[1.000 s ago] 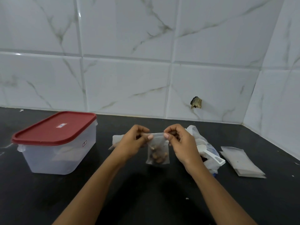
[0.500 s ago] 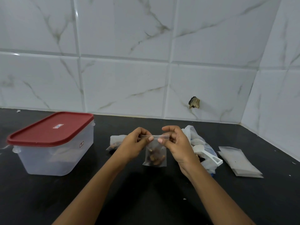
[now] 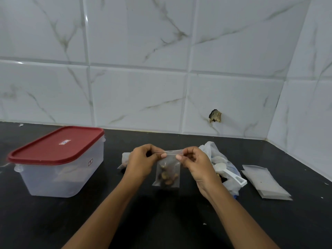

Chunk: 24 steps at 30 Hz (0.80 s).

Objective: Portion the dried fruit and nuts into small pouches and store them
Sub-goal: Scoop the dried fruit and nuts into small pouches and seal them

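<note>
A small clear pouch [image 3: 168,174] holding nuts and dried fruit hangs above the black counter. My left hand [image 3: 142,161] pinches its top strip at the left end and my right hand [image 3: 196,163] pinches the right end. Behind my right hand lies a crumpled plastic bag [image 3: 218,157] of fruit and nuts with a white scoop [image 3: 231,177] on it. Another filled pouch [image 3: 124,159] peeks out behind my left hand. A stack of empty pouches [image 3: 264,182] lies to the right.
A clear plastic box with a red lid [image 3: 57,159] stands shut at the left on the black counter [image 3: 161,221]. White marble tiles form the back wall and right corner, with a chipped hole [image 3: 214,115] in one tile.
The pouch and both hands sit slightly lower and left in view as the camera shifted. My fingers have slid along the pouch's top strip; the grip on both ends stays.
</note>
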Each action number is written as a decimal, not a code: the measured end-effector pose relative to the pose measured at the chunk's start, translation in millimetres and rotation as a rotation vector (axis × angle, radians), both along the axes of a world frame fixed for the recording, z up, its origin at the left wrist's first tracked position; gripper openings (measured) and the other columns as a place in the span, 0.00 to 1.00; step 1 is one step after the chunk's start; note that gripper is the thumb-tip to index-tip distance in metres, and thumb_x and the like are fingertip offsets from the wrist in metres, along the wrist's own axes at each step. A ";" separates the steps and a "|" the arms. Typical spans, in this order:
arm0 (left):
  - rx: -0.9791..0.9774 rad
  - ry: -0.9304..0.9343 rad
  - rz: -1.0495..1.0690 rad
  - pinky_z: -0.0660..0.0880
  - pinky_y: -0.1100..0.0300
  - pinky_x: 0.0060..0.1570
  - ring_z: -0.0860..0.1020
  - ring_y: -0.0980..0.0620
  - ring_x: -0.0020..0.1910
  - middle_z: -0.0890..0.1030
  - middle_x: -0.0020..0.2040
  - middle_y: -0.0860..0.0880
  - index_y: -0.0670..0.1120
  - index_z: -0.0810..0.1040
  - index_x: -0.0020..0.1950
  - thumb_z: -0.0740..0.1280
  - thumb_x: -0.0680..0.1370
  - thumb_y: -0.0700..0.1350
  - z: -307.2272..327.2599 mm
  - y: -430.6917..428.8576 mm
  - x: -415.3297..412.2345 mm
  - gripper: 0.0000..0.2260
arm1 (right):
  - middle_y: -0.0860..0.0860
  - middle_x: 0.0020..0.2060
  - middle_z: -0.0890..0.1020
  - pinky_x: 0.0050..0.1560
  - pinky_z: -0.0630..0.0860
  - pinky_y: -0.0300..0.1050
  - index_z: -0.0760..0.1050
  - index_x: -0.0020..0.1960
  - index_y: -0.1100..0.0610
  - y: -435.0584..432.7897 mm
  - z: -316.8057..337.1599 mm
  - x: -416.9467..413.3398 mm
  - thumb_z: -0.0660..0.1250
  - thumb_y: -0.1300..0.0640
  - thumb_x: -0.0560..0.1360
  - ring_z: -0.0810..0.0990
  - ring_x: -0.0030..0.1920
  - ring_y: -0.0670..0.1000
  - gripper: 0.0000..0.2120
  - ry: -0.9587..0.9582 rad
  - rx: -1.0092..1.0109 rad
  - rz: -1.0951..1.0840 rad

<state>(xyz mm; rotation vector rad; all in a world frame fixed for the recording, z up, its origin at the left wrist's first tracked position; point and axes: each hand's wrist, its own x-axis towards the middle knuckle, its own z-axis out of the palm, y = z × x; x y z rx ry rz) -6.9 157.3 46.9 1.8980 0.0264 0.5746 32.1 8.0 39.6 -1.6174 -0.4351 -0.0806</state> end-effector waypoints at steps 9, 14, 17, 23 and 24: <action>-0.191 0.146 -0.138 0.64 0.76 0.22 0.69 0.58 0.32 0.75 0.35 0.51 0.44 0.76 0.43 0.66 0.76 0.41 3.3 2.4 -6.2 0.02 | 0.50 0.35 0.76 0.43 0.70 0.37 0.75 0.39 0.57 -3.8 2.0 -0.9 0.66 0.64 0.75 0.72 0.38 0.47 0.06 0.099 -0.022 -0.057; -0.127 0.087 -0.066 0.66 0.72 0.25 0.68 0.61 0.26 0.74 0.31 0.54 0.43 0.78 0.44 0.66 0.76 0.41 2.3 2.2 -5.8 0.03 | 0.50 0.36 0.76 0.46 0.71 0.39 0.74 0.42 0.55 -3.5 2.4 -0.5 0.66 0.62 0.75 0.73 0.38 0.47 0.05 0.120 -0.019 -0.003; -0.115 0.063 -0.054 0.66 0.67 0.31 0.70 0.60 0.31 0.76 0.35 0.53 0.44 0.77 0.44 0.64 0.77 0.42 0.3 4.4 -5.1 0.04 | 0.49 0.43 0.78 0.50 0.74 0.39 0.74 0.50 0.57 -2.6 2.8 -2.4 0.69 0.62 0.72 0.76 0.46 0.46 0.08 0.141 0.056 0.111; -0.036 0.037 -0.111 0.71 0.65 0.44 0.76 0.55 0.43 0.78 0.39 0.51 0.48 0.75 0.41 0.63 0.78 0.40 -7.8 1.7 6.2 0.07 | 0.50 0.40 0.78 0.49 0.74 0.42 0.75 0.44 0.57 -0.1 5.5 -10.4 0.67 0.61 0.74 0.77 0.45 0.48 0.01 0.088 0.019 0.063; -0.024 0.044 -0.128 0.72 0.62 0.48 0.76 0.54 0.45 0.78 0.40 0.51 0.48 0.75 0.41 0.63 0.78 0.40 -9.1 1.9 7.7 0.07 | 0.50 0.39 0.78 0.50 0.74 0.43 0.76 0.43 0.56 -0.4 5.4 -10.2 0.66 0.60 0.75 0.77 0.45 0.48 0.02 0.087 0.002 0.050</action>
